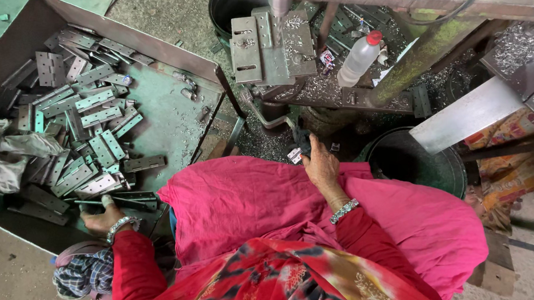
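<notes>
Light: soft, even daylight, moderately bright, with no hard beam.
Shadows: faint and diffuse; the darkest areas are inside the black bucket [231, 1] and under the drill table [275, 49].
Glare: mild sheen on the hinges [85, 117] in the metal tray [174, 117] and on the slanted steel plate [466, 115].
Colour: the pink cloth [263, 200] is strongly saturated.
Focus: sharp at the centre; slight softness at the bottom edge.
Distortion: wide-angle stretch at the corners.

One head camera looks steeply down, fairly close, perhaps tilted slightly forward toward the workbench
</notes>
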